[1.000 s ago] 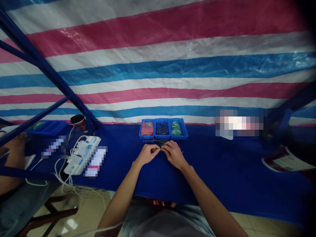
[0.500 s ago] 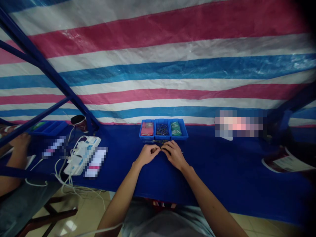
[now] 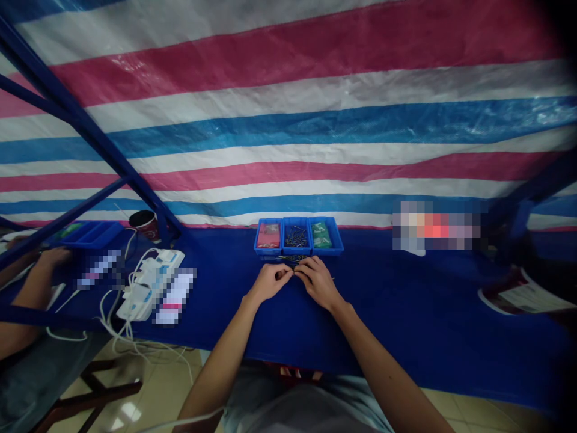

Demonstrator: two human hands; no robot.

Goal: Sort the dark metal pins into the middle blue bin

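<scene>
My left hand point(image 3: 269, 281) and my right hand point(image 3: 318, 280) rest on the blue table point(image 3: 406, 300), fingertips pinched together and meeting in the middle. Whatever they pinch is too small to make out. Just beyond the fingers lies a small pile of thin dark metal pins point(image 3: 292, 259). Behind it stand three blue bins in a row: the left bin point(image 3: 269, 235) holds red parts, the middle bin point(image 3: 296, 236) holds dark pins, the right bin point(image 3: 322, 235) holds green parts.
A white power strip with cables point(image 3: 151, 282) lies at the left, a dark paper cup point(image 3: 145, 222) behind it. Another person's hand point(image 3: 51, 257) reaches near blue bins point(image 3: 88, 231) at far left. Papers point(image 3: 527, 294) lie at right. A striped tarp hangs behind.
My hands have stayed in place, pinched together. The other person's hand at far left has moved right toward the blue bins.
</scene>
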